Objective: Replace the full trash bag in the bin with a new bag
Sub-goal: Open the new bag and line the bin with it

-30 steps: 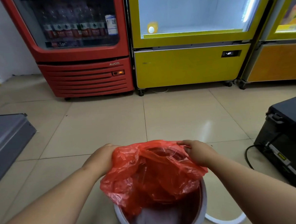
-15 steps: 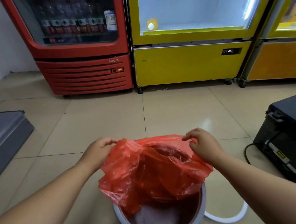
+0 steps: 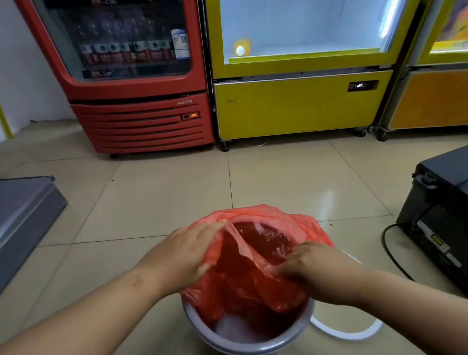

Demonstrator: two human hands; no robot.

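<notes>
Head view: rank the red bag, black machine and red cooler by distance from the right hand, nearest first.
1. Red bag: touching the right hand, over the bin.
2. Black machine: on the floor, to the right.
3. Red cooler: far left, against the back wall.

The bag [image 3: 260, 258] is thin red plastic film, crinkled and glossy (see-through where it is stretched). The bin [image 3: 253, 348] looks like smooth grey plastic with a dull sheen. The floor [image 3: 160, 204] tiles are polished beige, faintly reflective.
</notes>
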